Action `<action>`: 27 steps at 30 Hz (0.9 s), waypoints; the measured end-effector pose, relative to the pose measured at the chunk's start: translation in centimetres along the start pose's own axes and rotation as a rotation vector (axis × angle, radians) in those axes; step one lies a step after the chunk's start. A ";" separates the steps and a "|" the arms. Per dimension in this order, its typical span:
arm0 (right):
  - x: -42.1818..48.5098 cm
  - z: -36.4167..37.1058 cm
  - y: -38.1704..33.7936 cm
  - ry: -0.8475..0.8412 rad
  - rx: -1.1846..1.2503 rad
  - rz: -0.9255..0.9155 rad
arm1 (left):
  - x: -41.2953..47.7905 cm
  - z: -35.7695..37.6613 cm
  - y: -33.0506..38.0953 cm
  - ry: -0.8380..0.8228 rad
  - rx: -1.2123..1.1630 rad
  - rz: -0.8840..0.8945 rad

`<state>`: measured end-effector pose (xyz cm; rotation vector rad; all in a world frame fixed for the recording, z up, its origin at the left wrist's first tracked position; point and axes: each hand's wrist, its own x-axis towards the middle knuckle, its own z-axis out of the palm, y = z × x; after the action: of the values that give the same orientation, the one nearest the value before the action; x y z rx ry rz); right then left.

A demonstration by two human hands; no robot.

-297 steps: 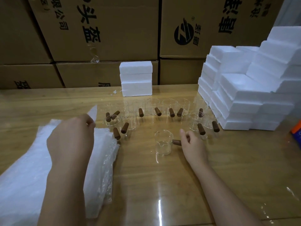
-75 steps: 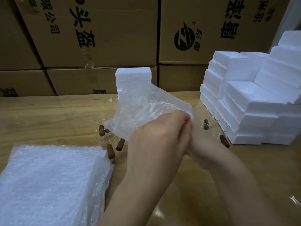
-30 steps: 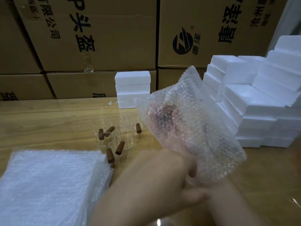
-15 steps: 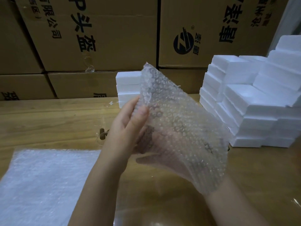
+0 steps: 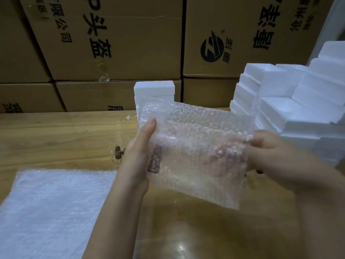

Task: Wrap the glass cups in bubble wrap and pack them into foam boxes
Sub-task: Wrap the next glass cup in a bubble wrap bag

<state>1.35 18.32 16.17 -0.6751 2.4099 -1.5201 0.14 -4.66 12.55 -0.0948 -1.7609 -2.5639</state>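
Note:
A sheet of bubble wrap (image 5: 194,146) is held up over the wooden table (image 5: 56,139), folded around a glass cup. Its brown handle (image 5: 155,159) shows through the plastic at the left. My left hand (image 5: 138,156) grips the left side of the bundle, thumb up along its edge. My right hand (image 5: 276,156) grips the right side, with fingers visible through the wrap. The bundle hides most of the other cups; one brown handle (image 5: 118,153) peeks out left of my left hand.
A pile of bubble wrap sheets (image 5: 52,208) lies at the near left. A short stack of white foam boxes (image 5: 155,90) stands behind the bundle. A large heap of foam boxes (image 5: 298,101) fills the right. Cardboard cartons (image 5: 112,43) wall the back.
The bundle has turned from upright to lying across between my hands. My right hand came out from under the wrap and now holds its right side.

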 end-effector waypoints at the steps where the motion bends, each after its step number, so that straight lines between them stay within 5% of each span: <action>1: -0.4 -0.6 -0.1 0.041 0.151 -0.092 | 0.1 -0.1 0.0 -0.016 -0.023 -0.018; 6: -0.2 -2.5 -0.1 0.394 0.741 -0.281 | 0.0 0.1 0.0 -0.132 -0.067 -0.121; 9: 1.7 -1.1 0.0 0.499 0.522 -0.170 | -0.1 0.3 0.0 -0.209 0.025 -0.145; 13: 2.7 1.2 -0.2 0.258 0.174 -0.217 | -0.2 0.8 -0.1 -0.296 0.055 -0.114; 27: 4.4 4.2 -1.0 0.366 -0.122 -0.152 | -1.2 4.4 1.3 -0.550 -0.001 0.035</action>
<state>-0.46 12.51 15.46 -0.6663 2.7964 -1.6939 1.60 -1.06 15.23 -0.8992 -1.8728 -2.6823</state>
